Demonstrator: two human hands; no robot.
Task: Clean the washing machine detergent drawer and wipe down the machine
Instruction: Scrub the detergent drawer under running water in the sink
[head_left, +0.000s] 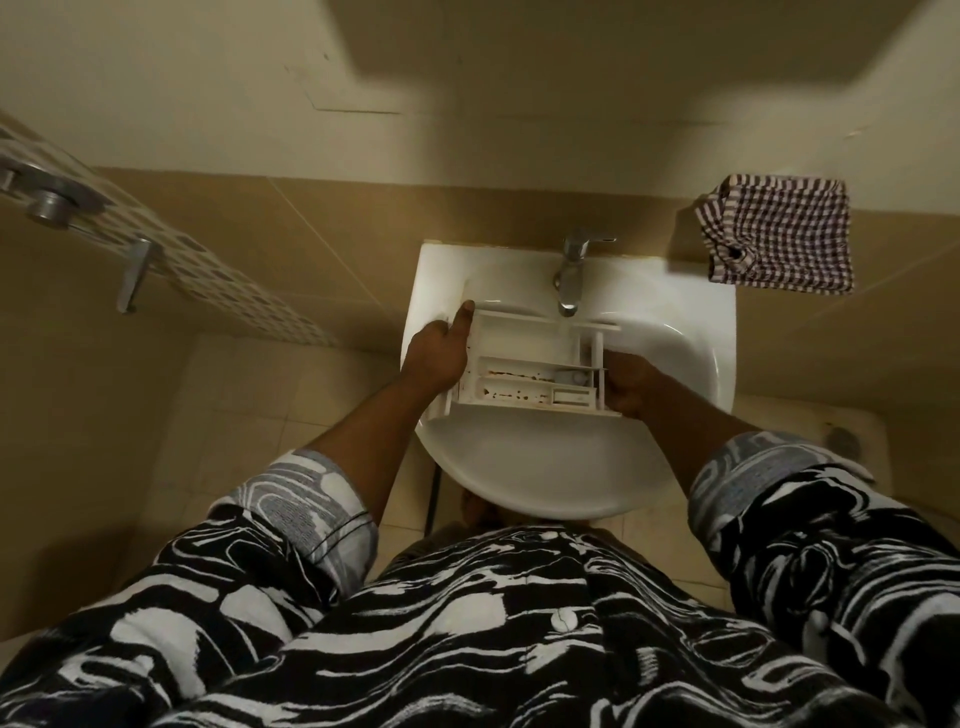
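Observation:
A white detergent drawer (524, 358) with brown stains in its front compartments is held over the white sink (550, 467), just under the chrome tap (569, 280). My left hand (439, 353) grips the drawer's left end, thumb up along its side. My right hand (636, 384) grips the drawer's right end, fingers curled round it. The washing machine is out of view.
A checked cloth (779, 234) hangs on the wall right of the sink. A tiled shower wall with chrome fittings (52, 202) and a lever handle (135, 273) runs along the left. Tiled floor lies below the sink.

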